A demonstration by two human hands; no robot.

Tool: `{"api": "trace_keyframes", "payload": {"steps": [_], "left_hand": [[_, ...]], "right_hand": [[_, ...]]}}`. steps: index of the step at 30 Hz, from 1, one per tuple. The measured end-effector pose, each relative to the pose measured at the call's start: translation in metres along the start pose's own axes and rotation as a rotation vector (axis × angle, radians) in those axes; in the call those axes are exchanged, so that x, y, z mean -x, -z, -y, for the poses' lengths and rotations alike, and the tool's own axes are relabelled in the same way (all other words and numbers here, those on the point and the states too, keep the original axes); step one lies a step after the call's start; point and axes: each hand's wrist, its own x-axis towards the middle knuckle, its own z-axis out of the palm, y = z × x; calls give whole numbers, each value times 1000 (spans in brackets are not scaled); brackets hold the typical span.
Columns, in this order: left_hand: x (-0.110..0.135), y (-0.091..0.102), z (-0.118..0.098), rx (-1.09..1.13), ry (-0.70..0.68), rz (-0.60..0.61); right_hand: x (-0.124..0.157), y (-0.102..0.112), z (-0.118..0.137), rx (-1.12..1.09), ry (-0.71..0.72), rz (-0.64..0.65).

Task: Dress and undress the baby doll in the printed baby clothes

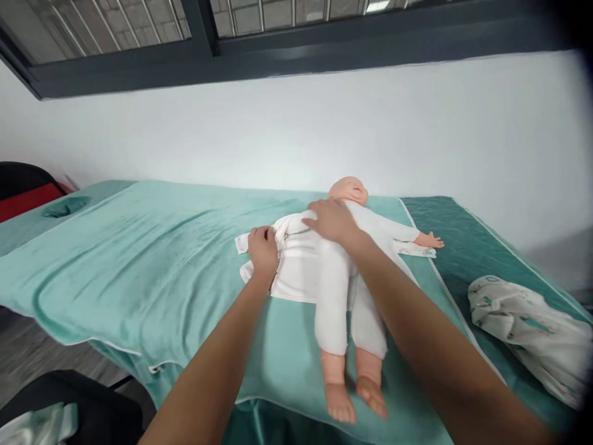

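1. White cloth covers most of the doll (pixel 332 290). In the head view, it lies on its back on a soft green sheet (pixel 152 259) that is spread over a bed (pixel 430 216). Its feet (pixel 340 402) are bare.

2. One part looks done: a white top (pixel 296 269) is spread out below the doll, with a big piece flat on the left side.

3. On the right side, the doll's arm (pixel 393 228) is stretched out. A sleeve end (pixel 414 249) lies just beside it and does not go around it, so that sleeve looks not yet done.

4. On the left side, the other sleeve end (pixel 241 243) pokes out past the left hand (pixel 263 250). That hand is curled at the cloth. I cannot tell what it grips, or if the doll's other arm is inside.

5. The right hand (pixel 331 219) rests on the doll's chest, well apart from the left one. It is blurry, so I cannot tell if it pinches anything.

6. The left piece is not folded over the tummy, so I think much is left.
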Motion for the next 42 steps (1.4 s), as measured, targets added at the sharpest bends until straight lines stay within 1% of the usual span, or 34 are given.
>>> {"api": "trace_keyframes", "payload": {"steps": [3,5,6,7,8,9,11,12,14,16,18,20,22,25,28,30,32,34,36,38,39,42], "left_hand": [[0,-1,4,-12,36,2],[2,-2,3,-23,40,16],[2,-3,2,-28,37,24],[3,-3,0,-30,30,31],[3,-2,-1,-29,20,36],[3,-1,-3,-26,7,40],[4,1,-6,-16,-26,42],[5,2,-7,-13,-44,42],[7,4,-8,7,-92,49],[10,5,-10,49,-135,66],[12,5,-12,114,-142,84],[13,4,-17,202,-106,109],[8,3,-27,297,-55,162],[-10,1,-49,389,30,208],[-31,-1,-76,462,113,220],[-41,-3,-90,491,153,272],[-46,-6,-100,486,181,357],[-47,-7,-105,490,190,443],[-44,-4,-110,530,177,504],[-37,5,-118,591,149,566],[-33,13,-124,607,134,612],[-16,43,-148,611,102,833]], "right_hand": [[34,8,-42,-233,-267,-217],[62,6,-66,-321,-432,-460],[76,3,-76,-343,-527,-544],[89,1,-83,-375,-612,-566],[99,-2,-87,-422,-683,-532],[107,-4,-90,-469,-734,-469],[116,-5,-90,-553,-776,-353],[116,-5,-88,-584,-780,-333],[114,-2,-83,-655,-771,-345],[110,-1,-80,-776,-756,-358],[106,-1,-78,-914,-748,-369],[103,-4,-77,-1064,-735,-394],[101,-7,-77,-1238,-696,-425],[97,-10,-74,-1472,-620,-475],[93,-8,-66,-1588,-569,-491],[94,-4,-61,-1628,-529,-432],[96,-1,-56,-1646,-484,-333],[100,0,-53,-1647,-464,-223],[104,0,-51,-1638,-461,-124],[107,-1,-51,-1624,-455,-51],[108,-2,-51,-1612,-449,-31],[111,-3,-50,-1558,-432,-31]]}}
